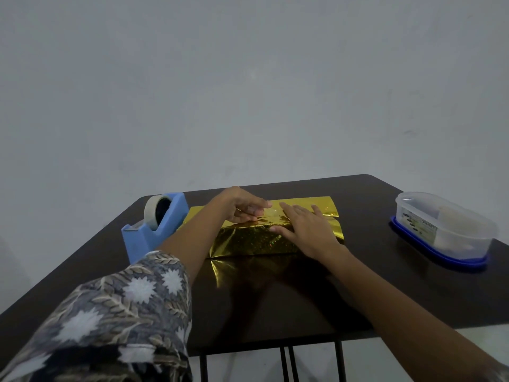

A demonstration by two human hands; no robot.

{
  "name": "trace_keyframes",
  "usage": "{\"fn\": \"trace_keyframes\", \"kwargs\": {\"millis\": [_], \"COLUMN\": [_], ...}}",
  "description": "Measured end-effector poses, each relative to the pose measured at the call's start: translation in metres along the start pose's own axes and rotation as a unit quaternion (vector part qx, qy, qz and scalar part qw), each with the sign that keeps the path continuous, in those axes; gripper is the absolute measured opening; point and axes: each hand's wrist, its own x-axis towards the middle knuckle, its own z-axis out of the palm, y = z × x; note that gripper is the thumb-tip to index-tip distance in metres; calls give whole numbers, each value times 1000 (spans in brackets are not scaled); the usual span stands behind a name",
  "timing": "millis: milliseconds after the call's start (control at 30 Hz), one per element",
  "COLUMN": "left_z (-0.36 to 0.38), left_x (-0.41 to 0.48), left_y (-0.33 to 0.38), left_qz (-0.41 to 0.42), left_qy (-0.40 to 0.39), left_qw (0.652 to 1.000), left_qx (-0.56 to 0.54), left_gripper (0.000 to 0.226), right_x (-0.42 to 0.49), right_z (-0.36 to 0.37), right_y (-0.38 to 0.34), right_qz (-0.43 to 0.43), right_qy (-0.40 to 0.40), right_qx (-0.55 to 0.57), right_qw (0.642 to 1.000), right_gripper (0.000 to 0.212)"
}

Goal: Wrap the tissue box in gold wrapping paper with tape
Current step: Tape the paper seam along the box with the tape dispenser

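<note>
The tissue box is hidden under gold wrapping paper (256,241) that is folded up over it at the middle of the dark table (385,285). More gold paper lies flat in front of the box and sticks out behind it. My left hand (242,206) is on top of the box at the paper seam, thumb and fingertips pinching what looks like a small clear piece of tape (271,213). My right hand (305,230) lies flat on the top fold with straight fingers, pressing the paper down. The fingertips of both hands nearly meet.
A blue tape dispenser (154,230) with a roll of tape stands on the table just left of the box, beside my left forearm. A clear plastic container (446,230) on a blue lid sits at the right edge. A grey wall rises behind the table.
</note>
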Motion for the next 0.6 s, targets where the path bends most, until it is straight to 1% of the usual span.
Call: {"fn": "trace_keyframes", "kwargs": {"millis": [167,433,600], "left_z": [1,5,4], "left_x": [2,4,6], "left_y": [4,7,6], "left_qz": [-21,-20,-25], "left_qy": [1,7,11], "left_qw": [1000,999,998], "left_qx": [23,47,52], "left_gripper": [24,22,22], "right_x": [0,1,1], "right_z": [1,-1,1], "right_y": [0,-2,-1], "right_qz": [3,5,2], "right_qy": [1,-9,-2], "right_qx": [1,6,2], "right_qw": [1000,1000,1000], "right_gripper": [102,104,106]}}
